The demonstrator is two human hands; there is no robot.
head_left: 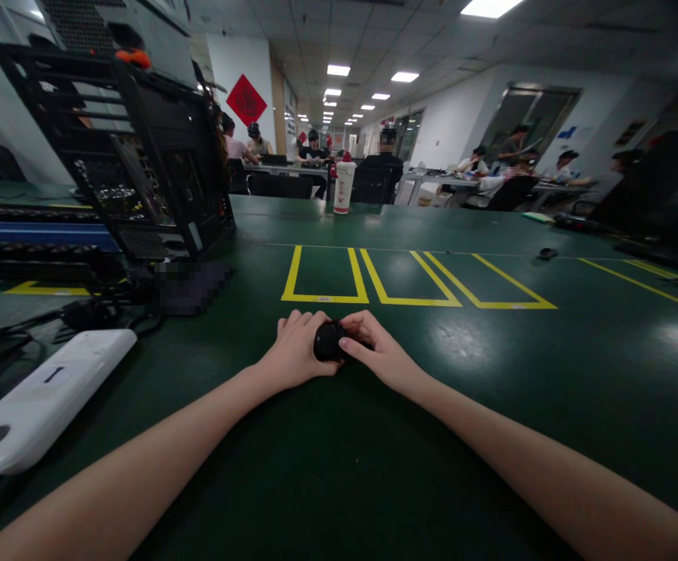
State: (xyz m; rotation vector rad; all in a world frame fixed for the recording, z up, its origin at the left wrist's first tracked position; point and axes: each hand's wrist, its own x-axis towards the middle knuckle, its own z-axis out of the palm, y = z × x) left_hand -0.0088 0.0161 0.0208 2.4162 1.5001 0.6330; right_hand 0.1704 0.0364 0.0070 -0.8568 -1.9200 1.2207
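Observation:
Both my hands meet at a small black rounded object (328, 341) over the green table (339, 467); its exact kind does not show. My left hand (297, 347) is closed around its left side, the thumb underneath. From the right, my right hand (383, 352) pinches its edge, with the thumb at the front and the fingers behind. Part of the object is hidden by the fingers. Just beyond the hands, yellow tape (324, 299) marks several open-ended outlines on the table top.
A black computer case (199, 210) stands at the left, near dark cables (90, 313) and a long white device (52, 389). Further back is a white cup (344, 187). A small dark round item (548, 253) lies at the right. Several people sit at desks behind.

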